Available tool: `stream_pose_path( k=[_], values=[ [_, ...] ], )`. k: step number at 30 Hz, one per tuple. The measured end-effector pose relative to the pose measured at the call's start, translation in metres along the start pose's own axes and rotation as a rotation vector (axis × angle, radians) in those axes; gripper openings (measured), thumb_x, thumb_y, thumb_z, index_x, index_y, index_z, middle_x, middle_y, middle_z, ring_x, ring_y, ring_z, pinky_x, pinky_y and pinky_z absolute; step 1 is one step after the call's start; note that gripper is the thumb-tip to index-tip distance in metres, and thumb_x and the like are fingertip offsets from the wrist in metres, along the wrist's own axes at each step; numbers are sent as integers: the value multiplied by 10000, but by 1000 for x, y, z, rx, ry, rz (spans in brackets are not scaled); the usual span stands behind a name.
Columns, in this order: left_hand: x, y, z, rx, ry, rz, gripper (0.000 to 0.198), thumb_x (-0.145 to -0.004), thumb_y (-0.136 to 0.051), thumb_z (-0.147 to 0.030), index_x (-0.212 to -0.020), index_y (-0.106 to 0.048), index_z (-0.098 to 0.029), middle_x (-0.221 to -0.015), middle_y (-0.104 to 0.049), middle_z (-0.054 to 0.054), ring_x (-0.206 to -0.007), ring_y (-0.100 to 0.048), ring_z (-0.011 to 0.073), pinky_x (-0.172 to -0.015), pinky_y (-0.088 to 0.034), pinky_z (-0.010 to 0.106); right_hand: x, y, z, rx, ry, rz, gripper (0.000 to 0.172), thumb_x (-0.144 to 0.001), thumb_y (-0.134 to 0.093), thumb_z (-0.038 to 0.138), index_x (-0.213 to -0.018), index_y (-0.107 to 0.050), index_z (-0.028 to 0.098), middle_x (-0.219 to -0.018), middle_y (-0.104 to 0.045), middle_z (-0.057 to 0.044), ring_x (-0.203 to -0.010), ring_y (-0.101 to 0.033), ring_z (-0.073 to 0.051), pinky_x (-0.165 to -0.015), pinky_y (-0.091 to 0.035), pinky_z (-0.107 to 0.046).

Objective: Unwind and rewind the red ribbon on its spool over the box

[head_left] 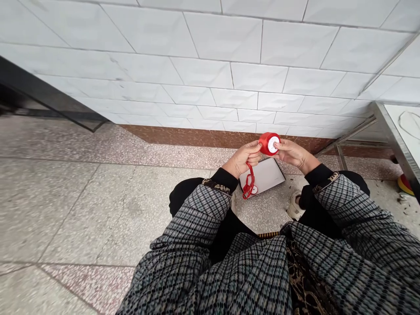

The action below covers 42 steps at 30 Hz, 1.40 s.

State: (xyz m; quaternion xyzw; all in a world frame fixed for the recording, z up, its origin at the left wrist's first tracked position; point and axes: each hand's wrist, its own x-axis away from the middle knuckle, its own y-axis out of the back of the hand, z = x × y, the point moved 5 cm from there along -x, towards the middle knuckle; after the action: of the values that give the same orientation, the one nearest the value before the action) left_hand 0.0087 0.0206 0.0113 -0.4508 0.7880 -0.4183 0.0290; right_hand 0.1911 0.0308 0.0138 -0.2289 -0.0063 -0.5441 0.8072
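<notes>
Left hand [245, 158] and right hand [293, 154] close together, fingers [254, 148] bent, both arms [203, 214] outstretched

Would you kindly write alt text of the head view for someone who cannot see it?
A left hand and right hand hold a red ribbon roll with a white label; a loose red strip hangs below the left hand. Beneath, a pale, dark-edged tray lies on a speckled floor, before a white-tiled wall.

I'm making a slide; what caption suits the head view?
Left hand and right hand hold a red spool, red ribbon hanging beneath the left, before a tiled wall.
</notes>
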Motion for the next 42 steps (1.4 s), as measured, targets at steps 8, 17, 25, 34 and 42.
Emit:
stream_pose_path(
  k=[8,17,25,34,42],
  values=[
    [9,7,15,-180,203,123,297,-852,-947,-215,-981,-681,-183,-545,-354,-144,-402,-183,21,-417,-99,161,7,2,31,452,-20,236,523,-694,-1080,277,-1190,-920,241,-1138,-902,-30,-981,-801,-214,-924,-638,-328],
    [7,2,2,-84,-106,-87,383,-867,-995,-361,-975,-670,-190,-533,-332,-160,-413,-203,24,-418,-130,155,6,23,35,325,44,54,487,-722,-1110,360,-1152,-914,240,-1110,-899,-51,-936,-791,-211,-869,-656,-324],
    [7,-2,-1,-179,-75,-122,392,-985,-899,-366,-763,-666,-142,-491,-304,-136,-394,-191,0,-426,-108,157,2,44,28,127,-2,-83,629,-597,-1196,457,-1122,-905,267,-1027,-880,-29,-895,-783,-190,-784,-653,-291],
    [4,-7,5,-9,-112,-152,339,-961,-894,-240,-813,-594,-184,-529,-288,-154,-407,-190,12,-430,-115,148,-4,38,11,-73,-59,-132,579,-603,-1198,361,-1031,-828,239,-991,-864,-35,-899,-767,-204,-775,-625,-311],
    [-1,-15,22,182,-25,-140,537,-913,-916,-183,-779,-398,-220,-584,-234,-155,-414,-177,13,-442,-73,145,-6,24,1,-159,-42,-165,625,-551,-1211,373,-989,-788,234,-949,-836,9,-903,-738,-184,-804,-597,-319]
  ],
)
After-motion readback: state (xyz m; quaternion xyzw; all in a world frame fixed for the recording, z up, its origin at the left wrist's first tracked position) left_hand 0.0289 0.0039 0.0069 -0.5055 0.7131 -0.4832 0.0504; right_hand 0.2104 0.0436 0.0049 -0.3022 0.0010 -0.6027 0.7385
